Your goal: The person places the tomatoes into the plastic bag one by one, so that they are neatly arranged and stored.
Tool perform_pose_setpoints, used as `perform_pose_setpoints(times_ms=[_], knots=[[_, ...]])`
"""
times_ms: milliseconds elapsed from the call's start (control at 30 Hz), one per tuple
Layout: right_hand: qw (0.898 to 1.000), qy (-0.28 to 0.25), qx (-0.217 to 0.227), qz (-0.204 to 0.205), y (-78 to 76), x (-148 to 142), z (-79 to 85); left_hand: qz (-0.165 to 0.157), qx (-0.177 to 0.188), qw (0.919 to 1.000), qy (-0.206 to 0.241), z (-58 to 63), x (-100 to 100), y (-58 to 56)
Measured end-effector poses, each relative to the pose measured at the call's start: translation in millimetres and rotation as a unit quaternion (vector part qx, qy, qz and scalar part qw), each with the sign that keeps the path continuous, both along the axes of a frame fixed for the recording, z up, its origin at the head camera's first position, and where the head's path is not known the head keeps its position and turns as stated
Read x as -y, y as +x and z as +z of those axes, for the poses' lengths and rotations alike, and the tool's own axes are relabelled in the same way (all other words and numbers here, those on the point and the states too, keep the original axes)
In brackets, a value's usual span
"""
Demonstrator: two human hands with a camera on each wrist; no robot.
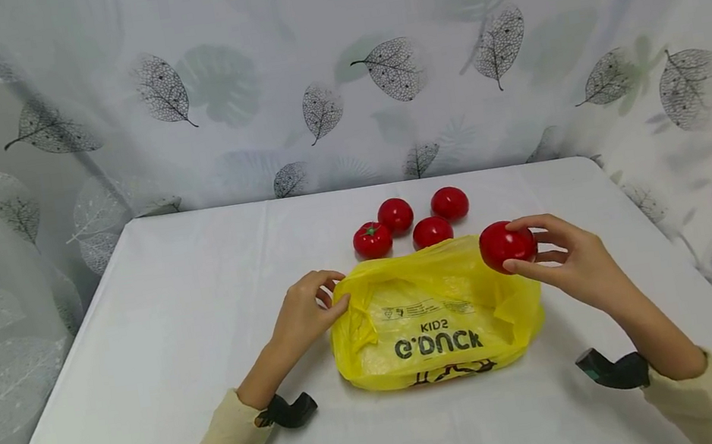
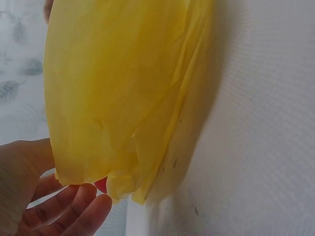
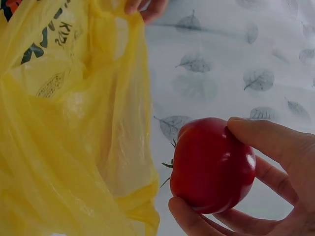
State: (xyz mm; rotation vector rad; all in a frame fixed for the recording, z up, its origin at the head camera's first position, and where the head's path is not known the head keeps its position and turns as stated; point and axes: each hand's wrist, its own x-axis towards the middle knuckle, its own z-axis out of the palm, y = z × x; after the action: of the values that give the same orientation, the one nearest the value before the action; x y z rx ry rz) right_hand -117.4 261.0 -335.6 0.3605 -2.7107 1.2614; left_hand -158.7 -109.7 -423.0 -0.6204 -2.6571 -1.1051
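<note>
A red tomato (image 1: 508,246) is gripped between the thumb and fingers of my right hand (image 1: 569,259), over the right end of a yellow plastic bag. In the right wrist view the tomato (image 3: 212,164) shows a green stem on its left side. The yellow bag (image 1: 435,317) lies on the table with dark printed lettering facing up. My left hand (image 1: 309,304) pinches the bag's upper left edge between thumb and fingers. The left wrist view shows the bag (image 2: 118,93) hanging from these fingers (image 2: 93,216), with a bit of red peeking out behind it.
Behind the bag several more tomatoes sit grouped on the white table (image 1: 201,291): a left one with a green stem (image 1: 372,240), one at the back right (image 1: 449,203) and others between. A leaf-patterned curtain (image 1: 333,72) hangs past the table's far edge.
</note>
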Motion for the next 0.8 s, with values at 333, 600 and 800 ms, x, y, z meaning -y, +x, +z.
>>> perform_pose_setpoints(times_ms=[333,600,800], knots=[[0.999,0.004,-0.006,0.046,9.3,9,-8.3,0.002,0.0,1.0,-0.007,0.0,-1,0.9],[0.996,0.003,0.014,0.082,19.9,15,-21.1,0.002,0.003,0.9999,-0.01,0.2,-1,0.8],[0.994,-0.009,0.035,0.106,26.4,16,-32.4,0.003,0.002,0.9999,-0.011,0.7,-1,1.6]])
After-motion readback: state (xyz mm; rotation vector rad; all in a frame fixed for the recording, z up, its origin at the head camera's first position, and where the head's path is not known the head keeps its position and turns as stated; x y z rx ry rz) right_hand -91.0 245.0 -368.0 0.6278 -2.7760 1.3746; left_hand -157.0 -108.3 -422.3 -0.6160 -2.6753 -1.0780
